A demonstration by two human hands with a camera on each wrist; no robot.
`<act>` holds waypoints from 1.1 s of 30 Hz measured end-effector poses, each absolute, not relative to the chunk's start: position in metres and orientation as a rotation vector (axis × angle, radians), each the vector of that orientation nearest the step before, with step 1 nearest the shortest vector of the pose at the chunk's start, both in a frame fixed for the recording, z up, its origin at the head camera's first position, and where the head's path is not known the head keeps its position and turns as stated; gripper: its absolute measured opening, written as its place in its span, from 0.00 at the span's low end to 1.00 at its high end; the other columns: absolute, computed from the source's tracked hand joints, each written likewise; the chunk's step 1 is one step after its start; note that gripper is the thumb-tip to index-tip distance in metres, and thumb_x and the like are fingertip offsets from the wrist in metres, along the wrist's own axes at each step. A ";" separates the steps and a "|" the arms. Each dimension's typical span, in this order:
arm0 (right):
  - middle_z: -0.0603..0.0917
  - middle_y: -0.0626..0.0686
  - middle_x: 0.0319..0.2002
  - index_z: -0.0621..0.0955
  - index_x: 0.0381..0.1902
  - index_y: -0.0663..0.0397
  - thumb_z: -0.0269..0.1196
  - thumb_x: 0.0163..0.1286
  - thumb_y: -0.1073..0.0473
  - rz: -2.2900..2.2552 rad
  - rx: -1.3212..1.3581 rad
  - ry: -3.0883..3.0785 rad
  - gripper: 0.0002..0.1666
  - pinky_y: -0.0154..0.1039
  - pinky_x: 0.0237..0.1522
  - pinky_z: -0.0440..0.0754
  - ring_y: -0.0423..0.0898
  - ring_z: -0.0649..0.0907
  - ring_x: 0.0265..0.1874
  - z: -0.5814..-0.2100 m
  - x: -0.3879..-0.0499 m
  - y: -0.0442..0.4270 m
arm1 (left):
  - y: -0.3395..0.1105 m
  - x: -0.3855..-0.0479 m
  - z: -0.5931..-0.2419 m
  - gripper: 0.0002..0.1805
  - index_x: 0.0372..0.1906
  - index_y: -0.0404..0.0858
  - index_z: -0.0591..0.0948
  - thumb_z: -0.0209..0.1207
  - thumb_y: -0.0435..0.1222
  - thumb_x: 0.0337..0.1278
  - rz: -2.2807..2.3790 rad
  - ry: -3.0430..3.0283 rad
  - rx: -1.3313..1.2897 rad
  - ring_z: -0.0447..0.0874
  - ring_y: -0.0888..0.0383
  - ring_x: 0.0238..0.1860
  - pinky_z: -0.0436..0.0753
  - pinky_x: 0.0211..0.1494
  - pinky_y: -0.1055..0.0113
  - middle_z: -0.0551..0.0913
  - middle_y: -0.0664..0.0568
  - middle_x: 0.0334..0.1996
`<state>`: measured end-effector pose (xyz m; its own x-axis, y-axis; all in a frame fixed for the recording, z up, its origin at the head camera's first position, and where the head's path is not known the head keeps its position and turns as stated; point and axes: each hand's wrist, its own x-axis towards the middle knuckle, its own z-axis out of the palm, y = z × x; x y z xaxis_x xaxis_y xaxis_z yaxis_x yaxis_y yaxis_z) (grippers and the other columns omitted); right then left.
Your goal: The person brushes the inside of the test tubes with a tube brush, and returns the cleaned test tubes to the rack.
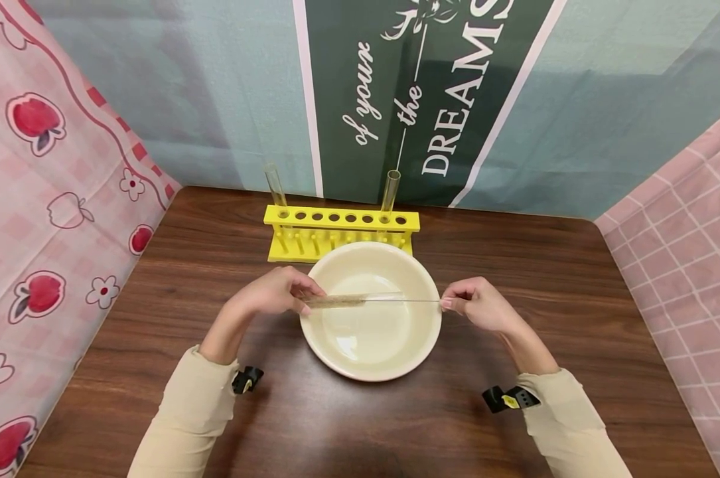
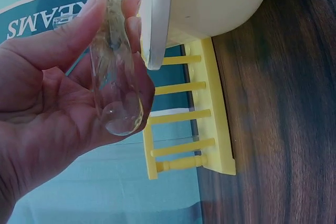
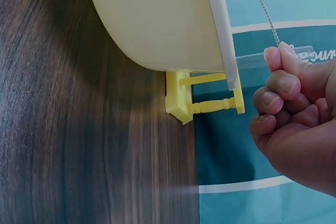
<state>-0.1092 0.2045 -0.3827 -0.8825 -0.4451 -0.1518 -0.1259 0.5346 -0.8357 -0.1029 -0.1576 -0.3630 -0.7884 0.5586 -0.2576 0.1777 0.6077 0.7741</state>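
Note:
My left hand [image 1: 274,292] grips a clear glass test tube [image 2: 118,111] near its rounded end, thumb on one side and fingers on the other. Inside the tube sits a test tube brush [image 1: 338,301] with pale bristles, its twisted wire handle [image 3: 266,17] coming out of the open mouth. At the wire's far end, my right hand [image 1: 479,305] pinches it between thumb and forefinger, the other fingers curled. Tube and brush lie roughly level above a cream basin [image 1: 371,376], which appears to hold clear water.
Behind the basin stands a yellow test tube rack [image 1: 343,227]. It carries one glass tube [image 1: 277,187] at the left and another tube [image 1: 389,192] toward the right. Wooden table [image 1: 575,318] lies around them, with a printed cloth [image 1: 234,99] hanging at the back.

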 end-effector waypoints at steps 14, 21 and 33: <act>0.72 0.51 0.18 0.80 0.26 0.67 0.59 0.60 0.71 -1.259 -0.420 2.471 0.05 0.33 0.20 0.66 0.40 0.68 0.18 -0.387 -0.107 0.226 | -0.173 -0.101 -0.369 0.14 0.41 0.26 0.81 0.62 0.21 0.43 1.168 2.244 0.499 0.79 0.58 0.33 0.78 0.36 0.67 0.83 0.45 0.32; 0.71 0.51 0.18 0.80 0.25 0.66 0.59 0.60 0.70 -1.268 -0.415 2.472 0.05 0.34 0.20 0.66 0.40 0.68 0.18 -0.387 -0.107 0.230 | -0.177 -0.101 -0.368 0.14 0.41 0.26 0.81 0.62 0.22 0.44 1.169 2.232 0.514 0.79 0.59 0.33 0.77 0.37 0.67 0.83 0.45 0.31; 0.74 0.49 0.19 0.80 0.25 0.67 0.59 0.60 0.70 -1.275 -0.434 2.479 0.06 0.34 0.20 0.67 0.39 0.68 0.19 -0.387 -0.106 0.237 | -0.183 -0.101 -0.367 0.14 0.42 0.27 0.81 0.62 0.22 0.44 1.157 2.221 0.487 0.80 0.58 0.34 0.78 0.38 0.66 0.83 0.42 0.33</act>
<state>-0.1061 0.2372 -0.3873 -0.9029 -0.4059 -0.1412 -0.1211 0.5556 -0.8226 -0.1008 -0.1825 -0.3665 -0.7637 0.5570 -0.3264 0.0519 0.5569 0.8290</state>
